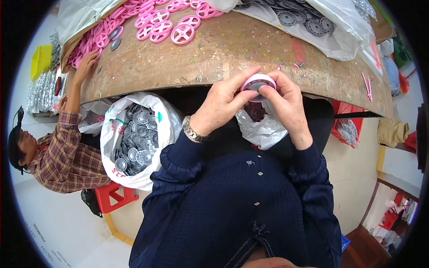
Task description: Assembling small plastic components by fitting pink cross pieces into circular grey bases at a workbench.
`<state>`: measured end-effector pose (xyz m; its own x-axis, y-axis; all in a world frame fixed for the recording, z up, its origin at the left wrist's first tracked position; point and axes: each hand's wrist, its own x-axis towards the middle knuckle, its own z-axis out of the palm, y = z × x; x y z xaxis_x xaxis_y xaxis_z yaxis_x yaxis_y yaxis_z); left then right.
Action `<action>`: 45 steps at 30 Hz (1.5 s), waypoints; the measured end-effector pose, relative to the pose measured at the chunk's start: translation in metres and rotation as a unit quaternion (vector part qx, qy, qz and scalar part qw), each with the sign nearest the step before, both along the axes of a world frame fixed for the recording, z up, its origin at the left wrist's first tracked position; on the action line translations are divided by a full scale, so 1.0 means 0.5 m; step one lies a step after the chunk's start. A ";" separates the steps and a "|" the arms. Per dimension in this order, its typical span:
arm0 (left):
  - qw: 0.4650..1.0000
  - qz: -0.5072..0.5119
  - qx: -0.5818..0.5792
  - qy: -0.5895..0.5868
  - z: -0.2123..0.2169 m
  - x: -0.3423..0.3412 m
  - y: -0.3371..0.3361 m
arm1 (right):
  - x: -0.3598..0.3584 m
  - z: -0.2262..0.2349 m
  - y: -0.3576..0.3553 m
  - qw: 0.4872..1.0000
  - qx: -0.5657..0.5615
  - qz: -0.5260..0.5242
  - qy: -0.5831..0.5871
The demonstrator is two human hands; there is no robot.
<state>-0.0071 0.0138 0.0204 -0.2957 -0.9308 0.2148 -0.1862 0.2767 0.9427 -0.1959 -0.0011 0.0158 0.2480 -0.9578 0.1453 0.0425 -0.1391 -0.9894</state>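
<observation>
In front of my body, at the table's near edge, both hands hold a small toy wheel (pixel 258 83) with a pink rim and a dark grey disc set in it. My left hand (pixel 219 103) grips its left side, thumb on the disc and fingers behind the rim. From the right, my right hand (pixel 287 99) closes round the other side, its thumb also pressing on the disc. Whether the disc is fully seated I cannot tell. Just below, an open white plastic bag (pixel 267 133) sits at my lap with dark reddish pieces inside, partly hidden by my hands.
Pink spoked wheels (pixel 182 34) spread over the wooden table (pixel 201 62) at the far left; dark grey discs (pixel 314 27) spill from a bag at the far right. A white sack (pixel 108 147) of grey discs stands left. Beyond it, a person (pixel 71 152) reaches toward the pink wheels. A red crate (pixel 357 127) stands right.
</observation>
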 end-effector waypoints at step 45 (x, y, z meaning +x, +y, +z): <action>0.825 -0.083 0.264 0.493 -0.045 0.042 -0.103 | -0.094 -0.020 -0.464 0.715 -0.278 -0.279 0.577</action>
<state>0.0137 -0.0378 -0.0022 -0.3525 -0.9358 0.0056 0.7421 -0.2759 0.6108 -0.2429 -0.2330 0.0056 0.1120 -0.8280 0.5494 -0.9739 -0.2014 -0.1050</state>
